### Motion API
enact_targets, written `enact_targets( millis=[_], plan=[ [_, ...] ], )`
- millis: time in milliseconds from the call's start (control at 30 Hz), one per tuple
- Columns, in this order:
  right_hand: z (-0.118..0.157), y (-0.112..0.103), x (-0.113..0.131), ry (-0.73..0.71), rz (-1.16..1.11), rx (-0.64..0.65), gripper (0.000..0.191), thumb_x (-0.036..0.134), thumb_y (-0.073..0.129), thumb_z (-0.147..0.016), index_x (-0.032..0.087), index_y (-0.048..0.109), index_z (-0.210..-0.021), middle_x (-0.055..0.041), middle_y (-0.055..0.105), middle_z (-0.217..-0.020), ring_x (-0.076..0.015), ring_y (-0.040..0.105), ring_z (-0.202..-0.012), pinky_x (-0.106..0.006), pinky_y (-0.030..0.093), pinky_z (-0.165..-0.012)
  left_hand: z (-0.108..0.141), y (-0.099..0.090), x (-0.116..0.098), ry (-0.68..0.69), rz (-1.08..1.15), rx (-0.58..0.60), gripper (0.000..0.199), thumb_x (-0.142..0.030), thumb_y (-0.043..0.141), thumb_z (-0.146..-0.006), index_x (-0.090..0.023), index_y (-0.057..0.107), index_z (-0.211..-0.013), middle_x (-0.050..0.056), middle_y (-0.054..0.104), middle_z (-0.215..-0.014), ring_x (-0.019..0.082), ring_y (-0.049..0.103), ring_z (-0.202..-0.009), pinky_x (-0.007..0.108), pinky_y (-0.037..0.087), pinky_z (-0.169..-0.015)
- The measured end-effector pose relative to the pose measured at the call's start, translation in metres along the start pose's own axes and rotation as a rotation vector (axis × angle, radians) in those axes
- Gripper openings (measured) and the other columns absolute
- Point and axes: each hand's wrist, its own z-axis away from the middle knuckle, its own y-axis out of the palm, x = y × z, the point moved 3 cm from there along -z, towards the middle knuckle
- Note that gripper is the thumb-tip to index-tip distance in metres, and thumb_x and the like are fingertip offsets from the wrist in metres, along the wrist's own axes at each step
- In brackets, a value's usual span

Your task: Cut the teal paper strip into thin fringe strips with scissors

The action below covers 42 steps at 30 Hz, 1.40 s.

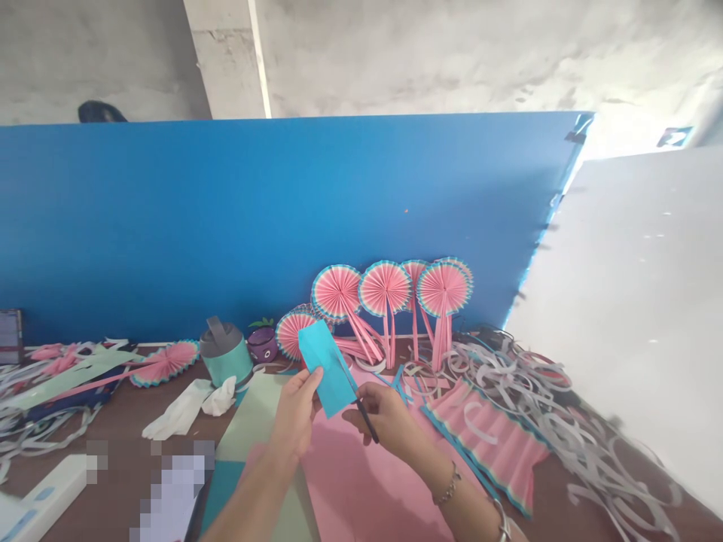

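Observation:
A blue paper piece (332,376) is pinched along its left side by my left hand (298,410), above the pink paper sheets (361,482). My right hand (384,418) is closed around dark-handled scissors (368,421) at the blue paper's right edge. A narrow blue strip runs along that edge beside the blades. Below my hands, green paper (251,410) and teal paper (226,489) show at the left of the pink sheets.
Pink rosettes (385,288) with handles lean against the blue partition (226,218). A teal cup (229,365), purple pot (263,345) and white tissue (184,410) stand left. Right are pleated pink paper (486,440) and curled white strips (514,384).

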Motion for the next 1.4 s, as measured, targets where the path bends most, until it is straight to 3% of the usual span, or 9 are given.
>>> enact_targets(
  millis=[400,667,800,1033,1200,1400],
  plan=[
    [0.002,0.000,0.005,0.029,0.022,-0.021,0.032,0.033,0.060,-0.072,0.008,0.049,-0.088,-0.0017,0.051,-0.059,-0.0102,0.051,-0.046,-0.015,0.035,-0.042,-0.003,-0.003,0.003,-0.005,0.024,0.006,0.046,-0.047,0.069,-0.069,-0.008,0.054,-0.085,0.011,0.059,-0.093,0.015,0.057,-0.081,0.023,0.045,-0.067],
    [-0.002,-0.001,-0.002,0.007,0.058,-0.002,0.042,0.038,0.061,-0.069,0.011,0.047,-0.098,-0.0010,0.053,-0.063,-0.0129,0.056,-0.052,-0.015,0.035,-0.044,-0.002,-0.004,0.003,-0.008,-0.001,0.011,0.043,-0.048,0.069,-0.068,-0.009,0.054,-0.081,0.010,0.060,-0.093,0.016,0.057,-0.081,0.023,0.046,-0.069],
    [-0.002,-0.001,-0.002,0.004,0.051,-0.007,0.043,0.037,0.061,-0.069,0.012,0.045,-0.100,-0.0007,0.053,-0.066,-0.0132,0.057,-0.055,-0.015,0.036,-0.044,-0.002,-0.004,0.004,-0.028,-0.066,0.016,0.048,-0.050,0.068,-0.068,-0.008,0.058,-0.088,0.012,0.060,-0.090,0.015,0.056,-0.076,0.024,0.046,-0.068],
    [-0.005,-0.001,0.000,-0.003,0.034,-0.014,0.044,0.040,0.061,-0.067,0.011,0.044,-0.095,-0.0008,0.052,-0.063,-0.0111,0.054,-0.051,-0.015,0.036,-0.044,0.004,0.002,0.000,-0.048,-0.095,0.033,0.046,-0.052,0.068,-0.066,-0.009,0.056,-0.079,0.009,0.058,-0.081,0.013,0.052,-0.068,0.024,0.045,-0.067],
    [-0.011,-0.002,-0.011,-0.024,-0.073,-0.027,0.038,0.021,0.049,-0.061,0.011,0.044,-0.097,0.0006,0.050,-0.063,-0.0101,0.053,-0.051,-0.014,0.035,-0.043,0.009,0.009,-0.001,-0.071,-0.110,0.066,0.045,-0.052,0.067,-0.065,-0.009,0.057,-0.076,0.011,0.058,-0.084,0.018,0.056,-0.076,0.026,0.046,-0.070],
    [-0.010,-0.004,-0.011,-0.046,-0.045,-0.055,0.038,0.021,0.040,-0.062,0.011,0.046,-0.099,-0.0003,0.052,-0.061,-0.0099,0.052,-0.049,-0.014,0.031,-0.040,0.010,0.014,0.002,-0.073,-0.121,0.089,0.044,-0.051,0.068,-0.063,-0.010,0.053,-0.070,0.007,0.054,-0.071,0.015,0.051,-0.068,0.027,0.045,-0.068]
  ],
)
